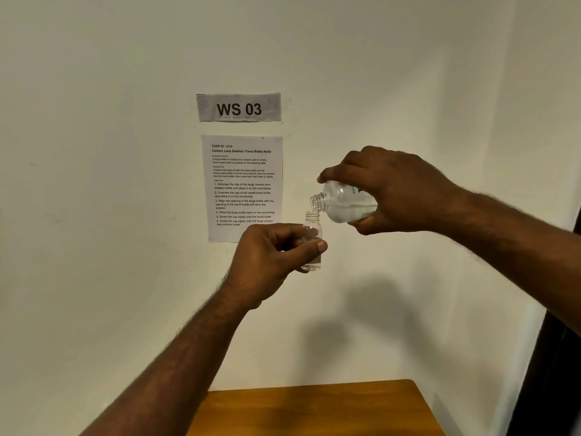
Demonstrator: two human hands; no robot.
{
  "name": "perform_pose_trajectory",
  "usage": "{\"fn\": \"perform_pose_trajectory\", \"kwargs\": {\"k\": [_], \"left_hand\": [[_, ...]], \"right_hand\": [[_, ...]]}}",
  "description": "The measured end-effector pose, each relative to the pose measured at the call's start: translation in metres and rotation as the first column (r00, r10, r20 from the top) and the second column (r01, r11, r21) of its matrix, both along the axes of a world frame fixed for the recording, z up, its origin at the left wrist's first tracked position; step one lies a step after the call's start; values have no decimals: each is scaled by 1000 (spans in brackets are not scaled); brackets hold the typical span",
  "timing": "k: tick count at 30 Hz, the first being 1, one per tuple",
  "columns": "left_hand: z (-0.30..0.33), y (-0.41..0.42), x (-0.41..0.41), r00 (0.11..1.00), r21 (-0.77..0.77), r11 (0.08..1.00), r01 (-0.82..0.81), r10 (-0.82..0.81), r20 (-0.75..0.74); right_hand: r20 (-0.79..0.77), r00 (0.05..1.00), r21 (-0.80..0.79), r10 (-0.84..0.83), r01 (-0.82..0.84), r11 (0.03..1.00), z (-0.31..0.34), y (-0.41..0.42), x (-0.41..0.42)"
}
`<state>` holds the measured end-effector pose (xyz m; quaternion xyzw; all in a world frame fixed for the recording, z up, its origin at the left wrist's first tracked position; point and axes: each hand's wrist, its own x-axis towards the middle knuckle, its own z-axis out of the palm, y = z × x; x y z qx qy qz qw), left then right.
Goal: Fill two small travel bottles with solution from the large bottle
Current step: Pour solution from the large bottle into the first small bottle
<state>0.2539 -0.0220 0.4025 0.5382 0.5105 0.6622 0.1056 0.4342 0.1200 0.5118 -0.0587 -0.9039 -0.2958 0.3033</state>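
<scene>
The large bottle [344,202] is being gripped and tipped by the right hand [399,190], its open mouth just above the small bottle [312,243], which is being pinched upright by the left hand [270,262] above the table [314,407].

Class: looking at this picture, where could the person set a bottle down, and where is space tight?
The visible part of the brown wooden tabletop, bordered by the white wall behind, lies bare. It is crowded higher up: the left hand holds the small clear bottle under the tilted large clear bottle in the right hand.
</scene>
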Motion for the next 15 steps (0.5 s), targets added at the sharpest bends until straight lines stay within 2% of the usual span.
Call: {"fn": "perform_pose_trajectory", "kwargs": {"k": [15], "left_hand": [[1, -4, 5, 1000, 6, 1000, 18, -18, -3]], "right_hand": [[-6, 1000, 0, 4, -4, 1000, -1, -4, 3]]}}
